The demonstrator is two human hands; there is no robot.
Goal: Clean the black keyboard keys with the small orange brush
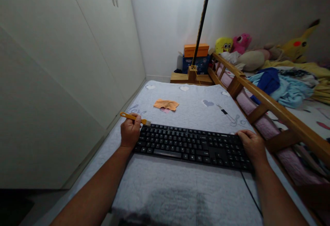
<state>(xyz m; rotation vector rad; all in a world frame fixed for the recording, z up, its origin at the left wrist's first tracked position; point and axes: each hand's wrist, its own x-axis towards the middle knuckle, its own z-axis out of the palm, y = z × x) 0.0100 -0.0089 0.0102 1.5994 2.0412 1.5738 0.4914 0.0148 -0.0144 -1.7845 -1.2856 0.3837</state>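
Note:
A black keyboard [180,143] lies across a light cloth-covered surface, its cable running toward the front right. My left hand [130,131] is closed round a yellow-handled brush [139,119] at the keyboard's left end, the bristles over its top left corner. At the right end, my right hand [252,147] grips the keyboard's edge, thumb on top and the other fingers partly hidden. Behind the keyboard lies a crumpled orange cloth [166,104]. A thin tool with a black grip [224,111] rests farther right on the cover.
A white cabinet [77,64] stands along the left. On the right, a wooden bed rail [273,102] borders a bed with plush toys and clothes. Behind the surface are a wooden stand [192,75] with a dark pole and an orange box [196,49].

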